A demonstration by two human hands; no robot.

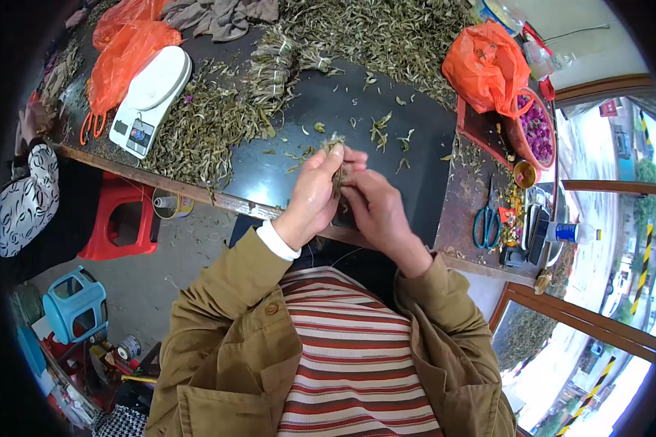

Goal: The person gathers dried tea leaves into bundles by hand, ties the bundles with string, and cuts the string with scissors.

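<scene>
Over the dark board (430,156), my left hand (315,191) is closed round a small bundle of dried leaves (333,143), whose pale tips stick out above the thumb. My right hand (377,207) is pinched at the lower side of the same bundle, its fingers close to the left palm. The grip partly hides the bundle, and I cannot make out any thread on it. A few loose leaves (379,130) lie on the board beyond my hands. Tied leaf bundles (275,65) are stacked at the board's far left corner.
Heaped dried leaves (204,142) surround a white scale (149,95). Right are scissors (487,226), an orange bag (487,65), a tub of purple flowers (536,135) and a bottle (572,232). Another person's sleeve (33,197) and a red stool (124,218) are at left.
</scene>
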